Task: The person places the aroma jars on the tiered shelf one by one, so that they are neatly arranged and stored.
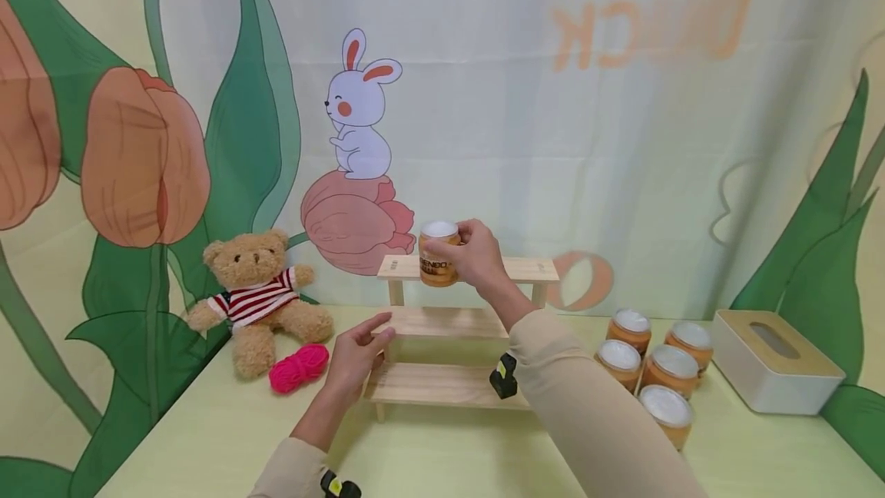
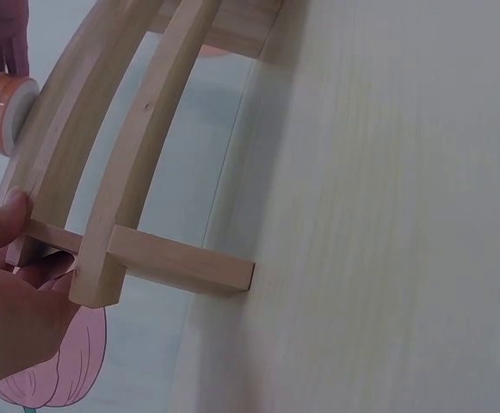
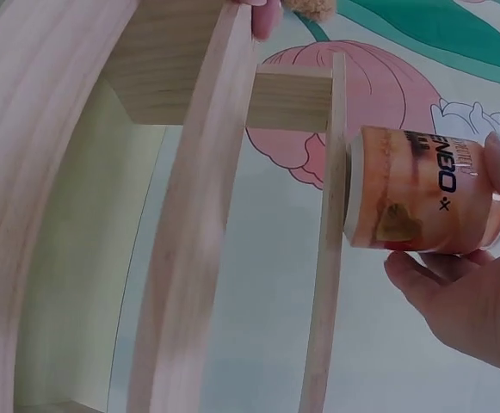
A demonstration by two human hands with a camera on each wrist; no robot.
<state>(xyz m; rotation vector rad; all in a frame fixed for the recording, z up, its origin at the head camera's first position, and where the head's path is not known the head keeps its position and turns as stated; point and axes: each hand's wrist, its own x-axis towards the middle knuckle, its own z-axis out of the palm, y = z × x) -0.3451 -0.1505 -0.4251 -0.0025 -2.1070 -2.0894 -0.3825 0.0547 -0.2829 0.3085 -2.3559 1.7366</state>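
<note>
An orange can with a pale top (image 1: 439,258) is held by my right hand (image 1: 482,256), thumb on one side and fingers on the other. It stands upright at the left part of the top tier of a three-tier wooden shelf (image 1: 442,321). In the right wrist view the base of the printed can (image 3: 417,191) is at the top board, touching or nearly so. My left hand (image 1: 355,356) grips the left end of the middle tier. The left wrist view has its thumb (image 2: 9,217) over the board and fingers beneath.
Several similar orange cans (image 1: 674,371) stand grouped on the table right of the shelf, beside a white tissue box with a wooden lid (image 1: 777,363). To the left sit a teddy bear in a striped shirt (image 1: 259,298) and a pink yarn skein (image 1: 299,368). A printed curtain (image 1: 525,137) hangs behind.
</note>
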